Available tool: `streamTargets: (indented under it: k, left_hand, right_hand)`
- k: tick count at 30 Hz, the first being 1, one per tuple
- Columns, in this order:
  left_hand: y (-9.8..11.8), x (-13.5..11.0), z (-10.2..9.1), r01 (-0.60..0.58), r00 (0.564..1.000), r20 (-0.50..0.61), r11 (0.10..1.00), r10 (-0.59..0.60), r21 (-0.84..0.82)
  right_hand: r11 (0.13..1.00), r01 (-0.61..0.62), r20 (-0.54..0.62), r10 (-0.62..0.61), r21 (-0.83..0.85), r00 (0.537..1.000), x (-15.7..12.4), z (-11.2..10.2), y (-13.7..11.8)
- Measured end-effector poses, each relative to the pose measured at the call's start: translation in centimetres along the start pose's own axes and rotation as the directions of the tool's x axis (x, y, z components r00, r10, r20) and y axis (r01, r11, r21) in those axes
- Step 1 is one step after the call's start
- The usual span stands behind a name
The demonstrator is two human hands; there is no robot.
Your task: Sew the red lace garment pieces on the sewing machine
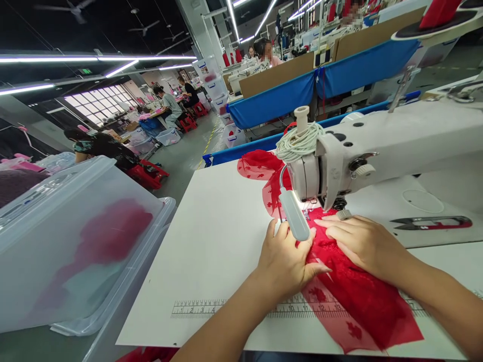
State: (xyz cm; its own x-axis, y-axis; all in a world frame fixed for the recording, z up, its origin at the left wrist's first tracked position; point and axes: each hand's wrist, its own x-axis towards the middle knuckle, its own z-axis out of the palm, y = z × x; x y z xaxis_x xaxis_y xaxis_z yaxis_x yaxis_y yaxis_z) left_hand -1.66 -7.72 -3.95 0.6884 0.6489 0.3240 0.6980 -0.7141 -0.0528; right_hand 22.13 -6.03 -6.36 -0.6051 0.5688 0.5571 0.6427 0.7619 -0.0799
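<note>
Red sheer fabric with a lace-like band (pixel 358 291) lies under the needle area of a white sewing machine (pixel 400 130). It runs toward me over the tabletop, and more of it bunches behind the machine head. My left hand (pixel 283 261) rests on the fabric's left edge, fingers spread and thumb stretched out. Pressed flat on the cloth from the right is my right hand (pixel 362 244), its fingers extended toward the presser foot (pixel 306 215). A small grey lamp (pixel 295 216) hangs just above my left fingertips, partly hiding them.
Thread snips (pixel 433 222) lie on the machine bed at right. A printed ruler (pixel 199 309) crosses the white table (pixel 181 251) near its front. Left of the table stands a translucent plastic bin (pixel 75 241). Other people sit at workstations farther back, beyond blue cloth troughs (pixel 271 105).
</note>
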Motion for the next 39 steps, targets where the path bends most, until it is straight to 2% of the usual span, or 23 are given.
streamTargets:
  k: [3, 7, 9, 13, 16, 19, 25, 30, 35, 39]
  left_hand:
    - [-0.3, 0.4, -0.2, -0.033, 0.999, -0.012, 0.999, 0.033, -0.004]
    - [-0.4, 0.9, -0.5, -0.174, 0.984, 0.028, 0.980, 0.177, -0.102]
    - [-0.3, 1.1, -0.5, -0.205, 0.978, 0.026, 0.972, 0.209, -0.115]
    - [0.1, 1.3, -0.7, -0.139, 0.990, 0.002, 0.988, 0.139, -0.060]
    - [0.5, 1.3, -0.9, -0.072, 0.997, 0.022, 0.995, 0.074, -0.061]
    - [0.8, 1.1, -0.8, -0.072, 0.996, 0.051, 0.996, 0.074, -0.054]
    - [1.1, 0.2, -0.3, -0.065, 0.997, 0.040, 0.998, 0.065, -0.015]
    - [1.1, 0.0, -0.2, -0.040, 0.996, 0.082, 0.999, 0.039, 0.009]
    - [1.1, 0.1, -0.4, -0.046, 0.997, 0.057, 0.999, 0.045, 0.019]
    - [1.0, 0.0, -0.3, -0.065, 0.997, 0.042, 0.997, 0.064, 0.030]
  right_hand:
    - [1.000, 0.004, 0.011, -0.004, 0.001, 1.000, 0.4, -0.2, 0.1]
    - [1.000, 0.016, 0.003, -0.016, 0.014, 1.000, 0.5, -0.6, -0.1]
    - [0.998, 0.053, -0.021, -0.053, 0.032, 0.998, 0.4, -0.6, -0.3]
    - [0.994, 0.078, -0.061, -0.074, 0.071, 0.995, -0.1, -0.4, -0.6]
    - [0.994, 0.086, -0.043, -0.083, 0.075, 0.996, -0.2, -0.5, -0.5]
    - [0.990, 0.121, -0.013, -0.120, 0.066, 0.993, 0.0, -0.9, -0.3]
    - [0.992, 0.104, -0.053, -0.101, 0.075, 0.994, 0.2, -1.3, -0.5]
    - [0.995, 0.076, -0.057, -0.073, 0.065, 0.996, 0.0, -0.7, -0.6]
    - [0.995, 0.012, -0.081, -0.004, 0.099, 0.997, -0.8, 0.2, -0.6]
    - [0.994, 0.008, -0.083, 0.001, 0.109, 0.997, -1.0, 0.5, -0.6]
